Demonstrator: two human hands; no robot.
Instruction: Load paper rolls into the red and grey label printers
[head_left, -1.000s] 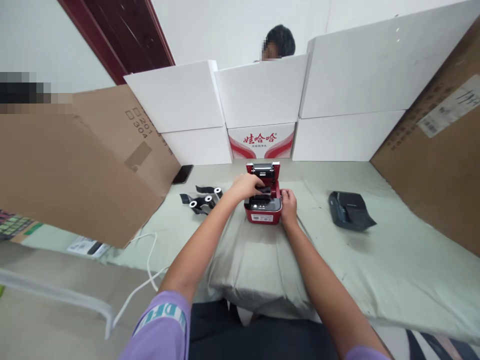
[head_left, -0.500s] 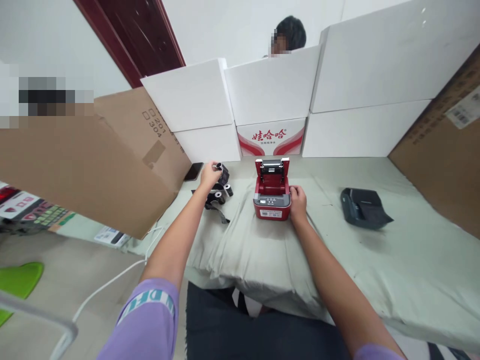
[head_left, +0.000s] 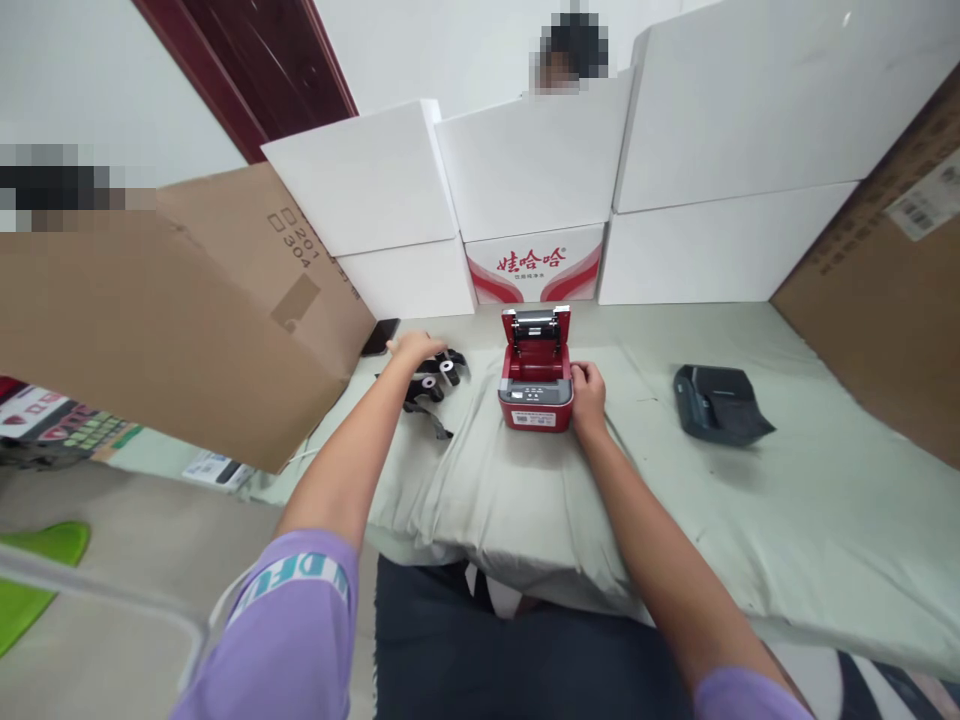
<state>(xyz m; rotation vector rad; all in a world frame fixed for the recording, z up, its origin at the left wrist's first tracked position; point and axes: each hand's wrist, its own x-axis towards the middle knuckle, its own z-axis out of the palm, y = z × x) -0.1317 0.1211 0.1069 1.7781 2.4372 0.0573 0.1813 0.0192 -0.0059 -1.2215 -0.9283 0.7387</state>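
A red and grey label printer stands on the cloth with its lid raised and its inner bay exposed. My right hand grips the printer's right side with bent fingers. Over to the left, my left hand is above a cluster of small black rolls with white cores, its fingers spread and their tips partly hidden. One black roll sits just under its thumb side. From the cluster a loose black strip trails toward me.
A dark device with a black flap lies on the right. At the back left is a phone. White boxes form a wall behind, with a person's head above. Brown cardboard borders the left, another brown box the right.
My left hand has lowered a black roll from above the cluster to beside the other rolls, and its fingers have spread. My right hand stays at the printer. The view has shifted slightly.
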